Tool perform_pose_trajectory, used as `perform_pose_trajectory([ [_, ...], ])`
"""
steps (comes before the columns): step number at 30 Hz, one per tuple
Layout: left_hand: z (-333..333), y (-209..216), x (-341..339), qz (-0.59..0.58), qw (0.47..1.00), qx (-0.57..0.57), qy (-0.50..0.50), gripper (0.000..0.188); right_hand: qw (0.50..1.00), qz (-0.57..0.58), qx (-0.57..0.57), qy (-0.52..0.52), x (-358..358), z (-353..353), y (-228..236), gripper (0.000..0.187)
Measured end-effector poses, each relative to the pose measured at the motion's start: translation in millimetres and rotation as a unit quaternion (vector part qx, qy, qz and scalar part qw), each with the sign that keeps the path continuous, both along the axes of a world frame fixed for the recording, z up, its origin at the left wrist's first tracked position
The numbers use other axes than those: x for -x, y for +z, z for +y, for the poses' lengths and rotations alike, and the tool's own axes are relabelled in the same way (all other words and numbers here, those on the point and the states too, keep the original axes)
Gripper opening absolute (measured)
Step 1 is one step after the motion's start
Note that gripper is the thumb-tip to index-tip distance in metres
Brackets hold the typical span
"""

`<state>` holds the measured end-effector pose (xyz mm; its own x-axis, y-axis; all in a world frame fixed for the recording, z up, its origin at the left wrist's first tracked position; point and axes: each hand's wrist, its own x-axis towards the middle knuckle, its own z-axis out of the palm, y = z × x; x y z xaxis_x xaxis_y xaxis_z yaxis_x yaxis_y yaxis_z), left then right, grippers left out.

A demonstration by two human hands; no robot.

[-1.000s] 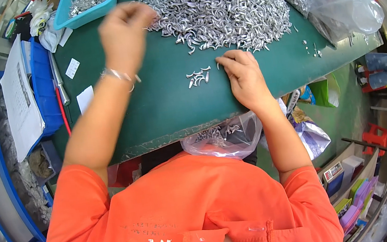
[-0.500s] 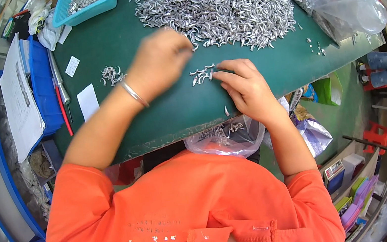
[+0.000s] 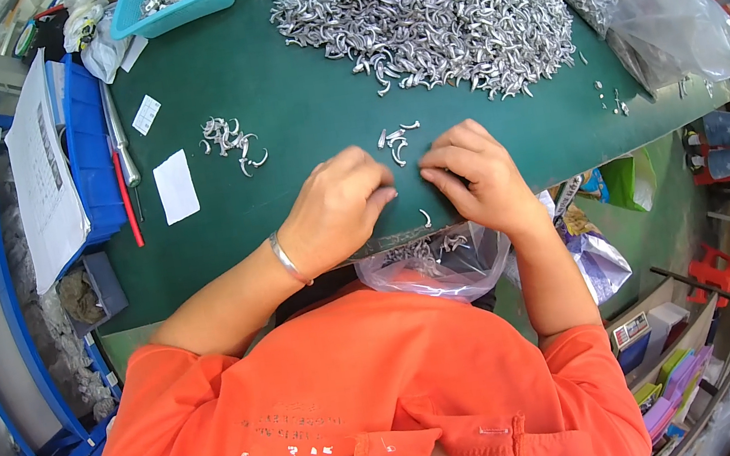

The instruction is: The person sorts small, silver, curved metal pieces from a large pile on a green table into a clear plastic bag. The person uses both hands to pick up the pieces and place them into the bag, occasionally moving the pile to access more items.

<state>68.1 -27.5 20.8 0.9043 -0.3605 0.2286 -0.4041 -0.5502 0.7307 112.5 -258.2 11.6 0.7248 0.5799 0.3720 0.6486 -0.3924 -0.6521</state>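
My left hand (image 3: 338, 205), with a metal bangle on its wrist, is near the table's front edge, thumb and fingertips pinched together. To its right, my right hand (image 3: 478, 175) has its thumb and fingers curled together as well. Whatever either pinch holds is too small or hidden to make out. A few small curved silver metal pieces (image 3: 397, 142) lie between and just beyond the hands. One more curved piece (image 3: 425, 218) rests by the front edge. Farther off rises a large heap of such pieces (image 3: 437, 14), and a small cluster (image 3: 229, 142) lies beyond my left hand.
Below the table edge, an open clear plastic bag (image 3: 438, 275) holds some silver pieces. A turquoise basket (image 3: 182, 15) stands far left, near a white paper slip (image 3: 177, 187) and a blue bin (image 3: 93, 146). Filled plastic bags (image 3: 673, 26) sit at the far right.
My left hand has come back from the heap's edge toward the front edge. Fewer pieces lie between the hands, and the left cluster looks larger. The view has shifted slightly.
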Motion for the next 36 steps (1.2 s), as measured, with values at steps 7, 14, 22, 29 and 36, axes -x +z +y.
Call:
perform_pose_trajectory([
  [7, -2.2, -1.7, -9.5, -0.013, 0.999, 0.012, -0.029, 0.016, 1.000, -0.010, 0.029, 0.006, -2.7, 2.5, 4.4, 0.012],
  [14, -2.4, -5.5, -30.8, -0.031, 0.998, -0.011, 0.054, 0.014, 0.997, -0.060, 0.005, -0.041, -12.7, 27.2, -3.6, 0.009],
  [22, 2.4, -2.5, -24.2, 0.002, 1.000, -0.007, -0.003, 0.023, 1.000, 0.011, -0.005, -0.029, -18.6, 5.9, 2.9, 0.019],
  [29, -5.5, -1.8, -15.5, 0.019, 0.995, -0.051, -0.083, 0.035, 0.995, 0.018, 0.081, 0.048, -2.1, -7.5, 7.8, 0.041],
  [36, -15.9, -10.7, 23.9, 0.030, 0.971, 0.059, -0.230, 0.023, 0.984, 0.114, 0.041, 0.132, 54.9, -41.3, 14.4, 0.045],
])
